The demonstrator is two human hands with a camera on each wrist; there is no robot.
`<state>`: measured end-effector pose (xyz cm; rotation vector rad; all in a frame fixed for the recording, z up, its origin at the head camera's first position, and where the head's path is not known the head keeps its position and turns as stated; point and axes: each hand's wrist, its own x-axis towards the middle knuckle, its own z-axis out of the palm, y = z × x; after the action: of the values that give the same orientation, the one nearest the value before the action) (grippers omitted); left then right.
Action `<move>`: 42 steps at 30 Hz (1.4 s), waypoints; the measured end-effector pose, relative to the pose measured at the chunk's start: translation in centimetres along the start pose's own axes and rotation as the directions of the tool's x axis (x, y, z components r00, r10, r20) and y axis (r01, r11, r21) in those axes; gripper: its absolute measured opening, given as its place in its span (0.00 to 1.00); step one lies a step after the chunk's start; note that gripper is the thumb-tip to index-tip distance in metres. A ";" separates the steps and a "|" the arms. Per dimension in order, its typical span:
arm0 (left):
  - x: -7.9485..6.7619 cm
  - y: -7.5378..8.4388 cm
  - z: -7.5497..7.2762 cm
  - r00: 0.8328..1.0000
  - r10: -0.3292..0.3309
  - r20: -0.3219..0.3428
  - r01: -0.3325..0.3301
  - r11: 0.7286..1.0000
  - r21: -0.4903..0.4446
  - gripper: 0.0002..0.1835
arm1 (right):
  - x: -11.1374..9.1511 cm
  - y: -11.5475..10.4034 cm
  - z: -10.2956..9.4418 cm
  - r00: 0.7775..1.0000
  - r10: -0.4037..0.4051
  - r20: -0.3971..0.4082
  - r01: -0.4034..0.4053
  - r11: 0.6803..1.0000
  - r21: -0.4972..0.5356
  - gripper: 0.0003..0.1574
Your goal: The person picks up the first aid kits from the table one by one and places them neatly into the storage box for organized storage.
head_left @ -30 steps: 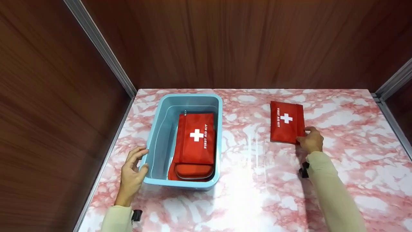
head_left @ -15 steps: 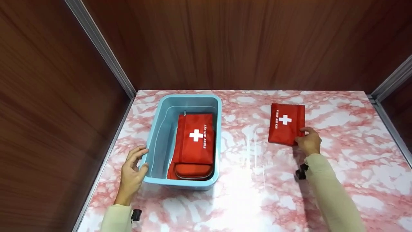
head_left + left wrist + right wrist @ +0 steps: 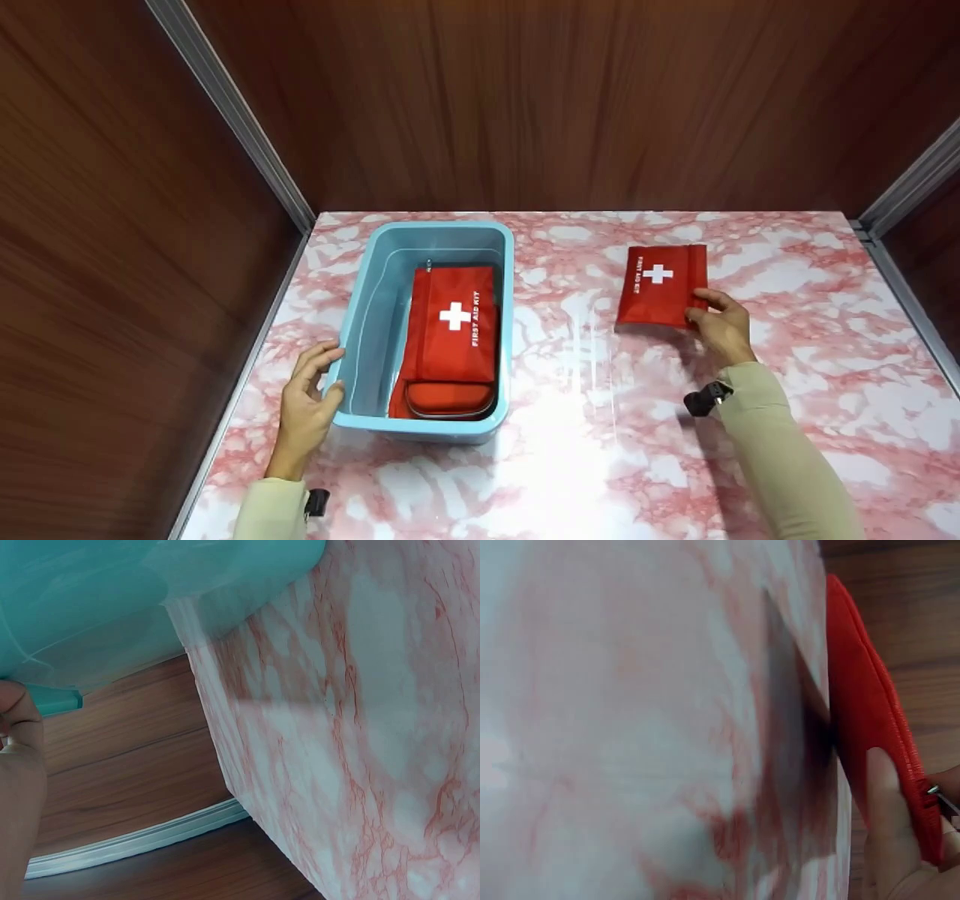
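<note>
On the right of the head view, my right hand [image 3: 721,324] pinches the near right corner of a red first aid pouch [image 3: 652,296] printed with a white cross. The right wrist view shows this pouch [image 3: 862,690] tilted up over its shadow, thumb on one face, zipper pull beside the fingers. My left hand [image 3: 307,397] holds the left rim of a light blue plastic bin [image 3: 420,426], fingertips and thumb at the edge. Inside the bin lies another red first aid pouch [image 3: 454,352], over a red zippered case [image 3: 450,398].
Pink-and-white marbled table [image 3: 570,465] bears the bin at left. Brown wood-grain panels [image 3: 555,105] stand behind it and to the left, joined by a metal corner strip [image 3: 232,112]. A strip of light glares off the tabletop between bin and right arm.
The right hand has lifted the near side of its pouch, which now tilts and sits slightly further left, its shadow showing below. The left hand and bin stay in place.
</note>
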<state>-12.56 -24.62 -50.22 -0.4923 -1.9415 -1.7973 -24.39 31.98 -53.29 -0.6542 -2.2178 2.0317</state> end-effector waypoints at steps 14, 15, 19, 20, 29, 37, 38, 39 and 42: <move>-0.1 0.1 -0.1 0.999 -0.035 -0.012 0.035 0.999 -0.011 0.23 | -1.0 -1.0 0.3 0.996 -0.084 -0.029 0.086 0.992 0.089 0.27; -0.1 0.1 -0.1 0.999 -0.035 -0.011 0.035 0.999 -0.012 0.23 | -1.0 -1.1 0.3 0.996 -0.084 -0.029 0.086 0.991 0.100 0.26; -0.1 0.2 -0.1 0.999 -0.036 -0.009 0.036 0.999 -0.012 0.23 | -1.4 -1.4 0.4 0.997 -0.069 -0.029 0.073 0.982 0.177 0.24; -0.1 0.2 -0.1 0.999 -0.036 -0.009 0.036 0.999 -0.012 0.23 | -1.4 -1.5 0.4 0.998 -0.063 -0.028 0.068 0.978 0.198 0.24; 0.0 0.2 0.0 0.999 -0.032 -0.011 0.032 0.999 0.002 0.23 | -2.6 -2.7 0.5 0.999 -0.048 0.004 0.043 0.940 0.339 0.24; 0.1 0.2 0.2 1.000 -0.025 -0.006 0.025 1.000 0.001 0.23 | -3.8 -4.2 1.2 0.995 -0.080 0.060 0.041 0.875 0.482 0.21; 0.1 0.2 0.2 1.000 -0.029 -0.007 0.029 1.000 0.002 0.23 | -3.9 -4.4 1.3 0.994 -0.087 0.066 0.043 0.869 0.494 0.21; 0.0 0.2 0.1 0.999 -0.034 -0.009 0.034 0.999 0.003 0.23 | -4.0 -4.6 1.4 0.993 -0.092 0.068 0.046 0.865 0.499 0.21; 0.0 0.3 0.1 0.999 -0.050 -0.013 0.050 0.999 0.005 0.23 | -4.3 -5.0 1.7 0.992 -0.098 0.074 0.046 0.856 0.515 0.21</move>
<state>-12.38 -24.53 -50.03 -0.4328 -1.9660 -1.8209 -22.37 28.66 -47.69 -0.4094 -1.5789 2.5039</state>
